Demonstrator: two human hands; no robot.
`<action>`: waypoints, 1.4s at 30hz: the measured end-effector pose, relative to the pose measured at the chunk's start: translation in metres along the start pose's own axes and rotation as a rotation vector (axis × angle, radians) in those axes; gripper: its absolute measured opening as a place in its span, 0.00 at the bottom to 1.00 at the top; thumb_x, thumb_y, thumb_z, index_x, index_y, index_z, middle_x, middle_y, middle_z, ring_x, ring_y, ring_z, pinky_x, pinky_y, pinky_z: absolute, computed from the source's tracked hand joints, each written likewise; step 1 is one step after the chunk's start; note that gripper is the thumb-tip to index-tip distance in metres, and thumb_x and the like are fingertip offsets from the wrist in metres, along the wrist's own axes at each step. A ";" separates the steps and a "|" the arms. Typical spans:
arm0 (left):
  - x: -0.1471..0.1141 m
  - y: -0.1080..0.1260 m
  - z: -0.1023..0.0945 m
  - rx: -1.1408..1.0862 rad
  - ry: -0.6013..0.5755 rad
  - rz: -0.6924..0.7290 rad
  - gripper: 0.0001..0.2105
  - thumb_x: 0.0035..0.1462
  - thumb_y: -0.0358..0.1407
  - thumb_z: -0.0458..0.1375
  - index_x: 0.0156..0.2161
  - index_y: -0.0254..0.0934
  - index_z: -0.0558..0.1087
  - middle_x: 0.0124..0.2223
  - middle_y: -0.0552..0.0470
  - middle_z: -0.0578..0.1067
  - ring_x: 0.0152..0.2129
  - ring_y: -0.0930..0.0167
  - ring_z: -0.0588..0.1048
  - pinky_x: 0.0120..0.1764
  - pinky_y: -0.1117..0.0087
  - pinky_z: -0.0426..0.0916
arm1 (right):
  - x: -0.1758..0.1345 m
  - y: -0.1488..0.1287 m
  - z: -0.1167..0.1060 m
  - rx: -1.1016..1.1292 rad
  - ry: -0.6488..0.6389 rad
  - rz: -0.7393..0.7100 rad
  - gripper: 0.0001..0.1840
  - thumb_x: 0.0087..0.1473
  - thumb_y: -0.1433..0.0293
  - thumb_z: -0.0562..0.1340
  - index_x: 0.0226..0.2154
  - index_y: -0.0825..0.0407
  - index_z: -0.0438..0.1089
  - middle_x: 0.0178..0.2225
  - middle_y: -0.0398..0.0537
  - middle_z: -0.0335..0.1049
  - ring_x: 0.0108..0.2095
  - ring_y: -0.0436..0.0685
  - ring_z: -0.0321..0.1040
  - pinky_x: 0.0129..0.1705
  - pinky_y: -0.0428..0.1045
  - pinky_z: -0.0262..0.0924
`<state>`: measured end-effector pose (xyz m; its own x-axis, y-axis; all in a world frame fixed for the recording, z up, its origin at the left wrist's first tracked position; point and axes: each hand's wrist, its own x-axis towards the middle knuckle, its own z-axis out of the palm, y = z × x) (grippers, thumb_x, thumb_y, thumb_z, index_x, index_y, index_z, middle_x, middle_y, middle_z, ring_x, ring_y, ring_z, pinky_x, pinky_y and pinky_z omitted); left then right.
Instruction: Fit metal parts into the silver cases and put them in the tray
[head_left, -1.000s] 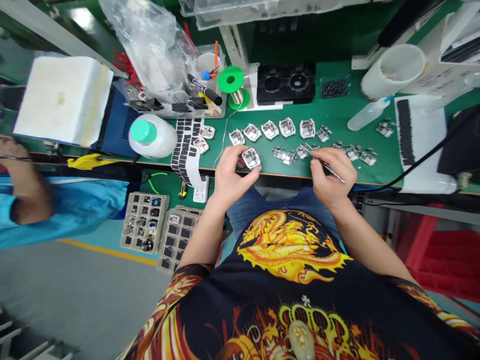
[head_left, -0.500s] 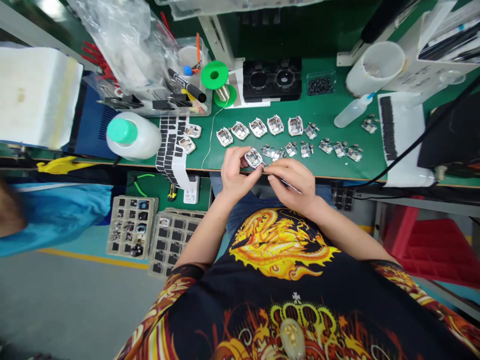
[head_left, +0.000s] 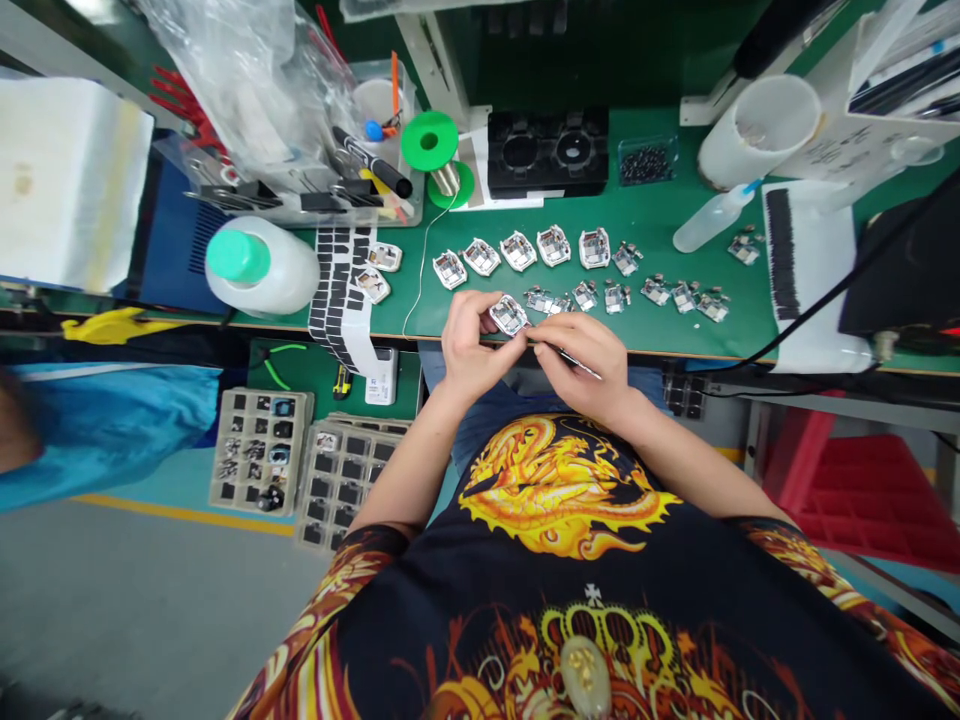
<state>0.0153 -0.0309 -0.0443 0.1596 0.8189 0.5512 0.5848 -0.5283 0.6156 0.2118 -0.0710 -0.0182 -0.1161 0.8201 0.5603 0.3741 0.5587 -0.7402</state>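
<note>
Biggest thing here is the green bench (head_left: 645, 215), running out past both hands. Then there's a white bottle (head_left: 283, 268), well off to the left of the left hand (head_left: 474, 345). That hand and the right hand (head_left: 585, 362) are close together, both pinched narrow. Green spool (head_left: 430, 142) stands beyond the left one. Right's got a slim metal tool (head_left: 583, 368); left's holding a white case (head_left: 509, 315), between the two hands. Smallest: loose circuit boards (head_left: 617, 297), just beyond the right.
</note>
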 end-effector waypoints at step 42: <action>-0.002 -0.007 0.004 -0.088 0.082 0.020 0.24 0.60 0.42 0.72 0.58 0.43 0.72 0.47 0.50 0.75 0.42 0.67 0.75 0.40 0.65 0.70 | 0.017 0.002 0.000 0.657 0.117 0.685 0.07 0.58 0.64 0.74 0.39 0.48 0.87 0.34 0.46 0.85 0.30 0.50 0.79 0.31 0.46 0.75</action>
<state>0.0145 -0.0285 -0.0520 0.1029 0.7887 0.6061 0.5097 -0.5651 0.6488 0.2108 -0.0559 -0.0100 0.0422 0.9970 -0.0649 -0.2687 -0.0512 -0.9619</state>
